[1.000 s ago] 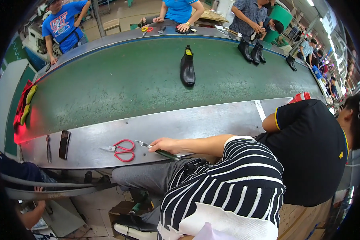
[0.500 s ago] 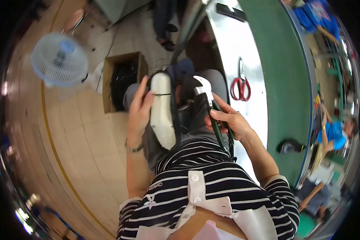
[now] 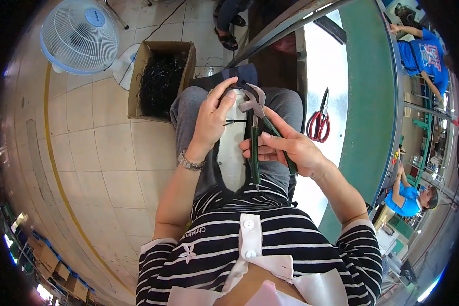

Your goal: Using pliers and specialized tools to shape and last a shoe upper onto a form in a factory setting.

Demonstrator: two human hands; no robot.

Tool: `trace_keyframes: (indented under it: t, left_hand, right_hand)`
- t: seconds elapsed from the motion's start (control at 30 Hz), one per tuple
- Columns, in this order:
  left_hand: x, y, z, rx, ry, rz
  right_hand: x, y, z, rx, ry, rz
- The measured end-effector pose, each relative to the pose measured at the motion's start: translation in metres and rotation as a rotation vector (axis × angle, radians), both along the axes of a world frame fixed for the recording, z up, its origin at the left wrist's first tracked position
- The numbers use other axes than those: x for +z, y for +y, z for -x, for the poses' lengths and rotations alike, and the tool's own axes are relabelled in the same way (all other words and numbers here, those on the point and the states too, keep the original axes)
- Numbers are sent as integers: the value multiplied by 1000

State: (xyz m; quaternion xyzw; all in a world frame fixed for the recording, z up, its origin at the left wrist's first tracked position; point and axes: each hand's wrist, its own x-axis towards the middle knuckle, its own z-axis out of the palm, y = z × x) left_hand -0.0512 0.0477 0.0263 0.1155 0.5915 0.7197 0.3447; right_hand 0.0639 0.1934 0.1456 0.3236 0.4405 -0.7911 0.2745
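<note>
A shoe (image 3: 232, 158) lies lengthwise over my lap, its white sole side up and its dark upper showing round the rim. A black tie crosses the sole. My left hand (image 3: 210, 121) is closed round the far end of the shoe, thumb on the white face. In my right hand (image 3: 298, 148) are lasting pincers (image 3: 255, 155) with green handles, which stand spread apart within my fingers. The pincers' metal jaws lie at the shoe's far right rim; whether they bite on the upper I cannot tell.
Red-handled scissors (image 3: 319, 125) and a dark flat object (image 3: 330, 29) lie on the white bench (image 3: 324, 66) at right, beside a green belt (image 3: 362, 127). At left stand a cardboard box (image 3: 137, 97) of black scraps and a fan (image 3: 79, 38). Other people (image 3: 405, 196) work beyond the belt.
My right hand has brought the pincers left, from beside the shoe to its far end. The shoe has shifted a little right, and my left hand has moved up round its far end.
</note>
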Motion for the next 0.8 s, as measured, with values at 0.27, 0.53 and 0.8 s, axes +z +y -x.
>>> trace_keyframes:
  t: [0.27, 0.53, 0.8]
  left_hand:
    - [11, 4, -7, 135, 155, 31]
    - [15, 6, -10, 169, 199, 49]
    - [19, 4, -12, 143, 401, 137]
  right_hand:
    - [21, 31, 34, 351, -87, -145]
    - [-10, 16, 5, 432, 172, -583]
    - [-31, -2, -19, 349, 310, -759]
